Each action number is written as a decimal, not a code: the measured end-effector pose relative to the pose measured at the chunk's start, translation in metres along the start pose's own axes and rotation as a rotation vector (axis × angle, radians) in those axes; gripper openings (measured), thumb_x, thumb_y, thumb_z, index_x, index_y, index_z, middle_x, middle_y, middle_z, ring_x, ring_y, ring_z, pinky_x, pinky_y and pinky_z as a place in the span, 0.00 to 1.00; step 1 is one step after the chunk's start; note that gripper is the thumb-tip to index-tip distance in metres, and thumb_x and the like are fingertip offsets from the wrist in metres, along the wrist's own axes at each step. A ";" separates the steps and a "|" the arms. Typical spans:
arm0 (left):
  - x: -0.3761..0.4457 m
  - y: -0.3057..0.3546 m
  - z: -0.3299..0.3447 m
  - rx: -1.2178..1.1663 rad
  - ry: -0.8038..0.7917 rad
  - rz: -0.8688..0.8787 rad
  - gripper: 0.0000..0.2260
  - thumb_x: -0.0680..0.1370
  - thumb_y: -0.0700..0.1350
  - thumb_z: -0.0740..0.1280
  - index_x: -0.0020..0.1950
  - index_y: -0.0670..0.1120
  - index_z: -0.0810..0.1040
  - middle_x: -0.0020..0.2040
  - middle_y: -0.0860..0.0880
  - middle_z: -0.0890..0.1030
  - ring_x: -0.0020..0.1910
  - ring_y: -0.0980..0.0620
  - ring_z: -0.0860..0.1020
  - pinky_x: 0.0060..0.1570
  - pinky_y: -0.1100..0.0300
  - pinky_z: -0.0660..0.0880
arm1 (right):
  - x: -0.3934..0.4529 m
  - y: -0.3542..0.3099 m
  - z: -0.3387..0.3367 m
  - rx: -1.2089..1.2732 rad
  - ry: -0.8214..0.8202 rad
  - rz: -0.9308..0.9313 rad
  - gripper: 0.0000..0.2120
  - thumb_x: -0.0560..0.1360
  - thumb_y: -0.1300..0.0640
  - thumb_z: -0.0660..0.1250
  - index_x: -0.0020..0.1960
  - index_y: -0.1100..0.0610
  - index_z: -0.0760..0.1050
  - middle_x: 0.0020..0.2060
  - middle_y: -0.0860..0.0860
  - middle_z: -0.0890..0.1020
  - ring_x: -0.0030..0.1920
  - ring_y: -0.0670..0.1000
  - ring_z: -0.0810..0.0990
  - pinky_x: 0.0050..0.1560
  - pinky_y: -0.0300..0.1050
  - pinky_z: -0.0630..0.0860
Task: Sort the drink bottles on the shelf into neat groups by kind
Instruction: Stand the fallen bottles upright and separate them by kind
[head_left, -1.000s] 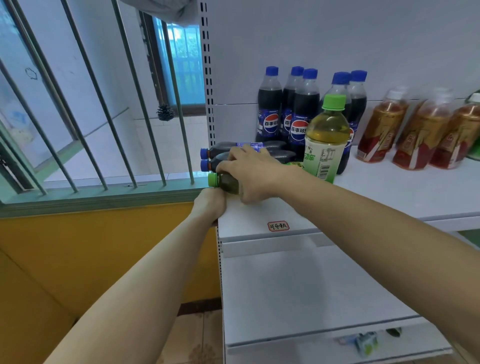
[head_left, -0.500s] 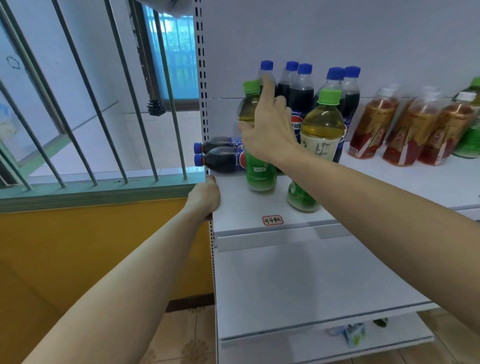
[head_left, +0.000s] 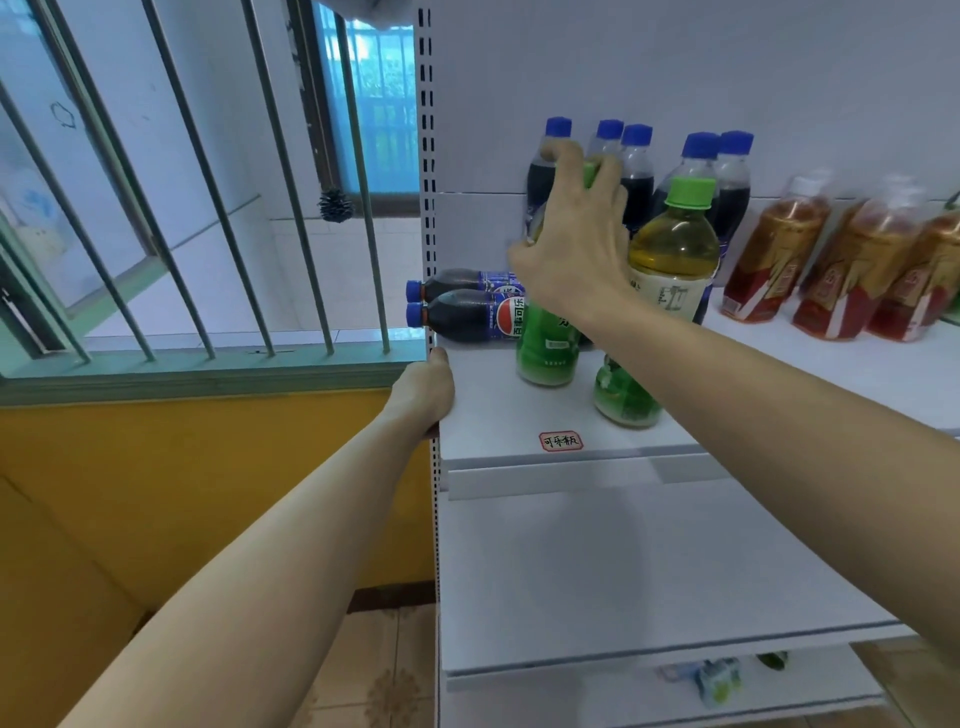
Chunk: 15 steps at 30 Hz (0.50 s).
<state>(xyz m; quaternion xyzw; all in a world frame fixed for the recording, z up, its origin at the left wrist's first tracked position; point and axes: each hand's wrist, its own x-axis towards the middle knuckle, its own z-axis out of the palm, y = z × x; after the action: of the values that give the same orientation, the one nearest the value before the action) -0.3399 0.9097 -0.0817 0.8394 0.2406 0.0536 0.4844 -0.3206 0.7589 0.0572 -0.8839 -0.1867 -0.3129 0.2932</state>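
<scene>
My right hand (head_left: 574, 244) grips the top of an upright green tea bottle (head_left: 546, 343) that stands on the white shelf (head_left: 498, 415); its cap is hidden under my fingers. A second green tea bottle (head_left: 670, 270) with a green cap stands just to its right. Two cola bottles (head_left: 467, 314) lie on their sides at the shelf's left end. Several upright cola bottles (head_left: 727, 176) with blue caps stand behind. Brown tea bottles (head_left: 769, 260) stand at the right. My left hand (head_left: 428, 387) holds the shelf's left front corner.
A lower white shelf (head_left: 623, 571) juts out below, with small items under it near the floor. Left of the shelf post (head_left: 427, 156) is a barred window (head_left: 208, 208) above a yellow wall. A red label (head_left: 561, 441) marks the shelf's front.
My right hand lifted the green tea bottle from lying on its side and stood it upright next to the other green tea bottle. The left hand stayed on the shelf corner.
</scene>
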 end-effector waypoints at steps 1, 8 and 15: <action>0.000 -0.001 0.000 -0.081 -0.002 -0.023 0.26 0.86 0.56 0.49 0.73 0.39 0.71 0.55 0.46 0.73 0.53 0.46 0.73 0.55 0.51 0.74 | 0.000 -0.001 -0.001 -0.034 0.011 -0.019 0.36 0.70 0.60 0.74 0.73 0.50 0.63 0.74 0.58 0.61 0.71 0.58 0.64 0.65 0.55 0.73; 0.000 -0.007 -0.016 -0.005 -0.126 -0.026 0.27 0.85 0.62 0.48 0.51 0.41 0.74 0.37 0.46 0.76 0.32 0.51 0.74 0.33 0.59 0.72 | 0.002 -0.028 -0.007 -0.358 0.143 -0.421 0.23 0.75 0.60 0.64 0.69 0.51 0.72 0.75 0.57 0.66 0.79 0.61 0.57 0.76 0.62 0.58; 0.045 -0.023 -0.063 -0.172 0.008 0.042 0.19 0.85 0.50 0.51 0.57 0.41 0.79 0.38 0.46 0.73 0.34 0.50 0.72 0.32 0.57 0.67 | -0.023 -0.037 0.048 -0.309 -0.211 -0.532 0.19 0.75 0.55 0.70 0.65 0.54 0.75 0.61 0.54 0.74 0.63 0.56 0.71 0.57 0.53 0.72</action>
<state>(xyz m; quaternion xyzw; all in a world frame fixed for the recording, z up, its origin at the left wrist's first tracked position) -0.3289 0.9896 -0.0739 0.7992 0.2196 0.0877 0.5526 -0.3351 0.8141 0.0261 -0.8657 -0.3908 -0.3098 0.0426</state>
